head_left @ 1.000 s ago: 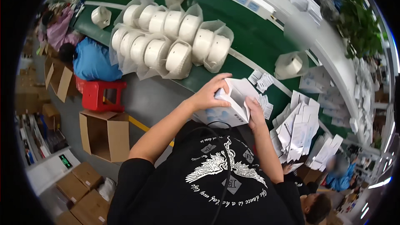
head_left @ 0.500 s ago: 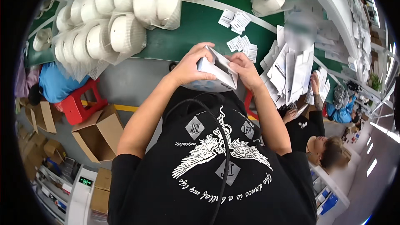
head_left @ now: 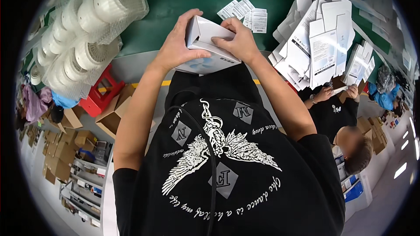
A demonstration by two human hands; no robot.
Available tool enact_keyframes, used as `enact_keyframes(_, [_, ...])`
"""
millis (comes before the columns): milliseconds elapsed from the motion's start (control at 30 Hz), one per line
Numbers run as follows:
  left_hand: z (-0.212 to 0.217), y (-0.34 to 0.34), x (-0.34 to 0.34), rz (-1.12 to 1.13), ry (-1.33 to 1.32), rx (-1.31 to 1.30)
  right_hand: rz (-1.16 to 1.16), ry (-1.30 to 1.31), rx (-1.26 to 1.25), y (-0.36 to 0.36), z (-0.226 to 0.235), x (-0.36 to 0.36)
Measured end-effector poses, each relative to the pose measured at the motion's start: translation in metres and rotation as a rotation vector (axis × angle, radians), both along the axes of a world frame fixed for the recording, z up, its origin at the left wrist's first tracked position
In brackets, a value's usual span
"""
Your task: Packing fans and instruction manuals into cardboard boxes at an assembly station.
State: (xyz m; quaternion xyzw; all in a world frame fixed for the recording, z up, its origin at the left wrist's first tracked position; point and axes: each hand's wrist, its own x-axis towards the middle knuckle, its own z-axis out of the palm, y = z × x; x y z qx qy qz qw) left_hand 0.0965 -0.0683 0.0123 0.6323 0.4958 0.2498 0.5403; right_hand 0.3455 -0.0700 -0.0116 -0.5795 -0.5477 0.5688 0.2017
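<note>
A small white cardboard box (head_left: 205,43) is held in front of my chest, over the near edge of the green table (head_left: 175,4). My left hand (head_left: 177,43) grips its left end, thumb along the lower side. My right hand (head_left: 236,39) presses fingers onto the top flap at its right end. Both hands are closed around the box. Small white paper leaflets (head_left: 247,15) lie on the table just beyond it.
White round fan-like parts in bubble wrap (head_left: 83,39) are piled at the left of the table. Flat white box blanks (head_left: 321,43) are heaped at the right. A seated co-worker (head_left: 341,118) handles a sheet at right. A red stool (head_left: 100,96) and open cartons (head_left: 116,113) stand below left.
The view has tilted down and closer to the box. My hands have drawn the box nearer to my chest, and my right fingers now press on its top flap.
</note>
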Motion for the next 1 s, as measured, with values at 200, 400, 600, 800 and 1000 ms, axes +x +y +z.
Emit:
enact_keyframes(200, [-0.007,-0.015,-0.029,0.136,0.092,-0.093,-0.287,-0.205,0.118,0.031,-0.049,0.029])
enact_keyframes(400, [-0.007,0.007,-0.041,0.505,-0.029,-0.043,-0.269,-0.741,0.526,0.062,-0.066,0.022])
enact_keyframes(600, [-0.006,0.026,-0.043,1.011,-0.676,-0.634,-0.111,-0.757,0.084,0.067,-0.059,0.042])
enact_keyframes(800, [-0.031,-0.050,-0.011,0.858,-1.016,-0.933,-0.456,-0.424,0.133,0.031,0.016,0.023])
enact_keyframes(1000, [-0.063,-0.079,0.003,0.722,-0.853,-1.192,-0.465,0.121,0.345,-0.016,0.091,-0.067])
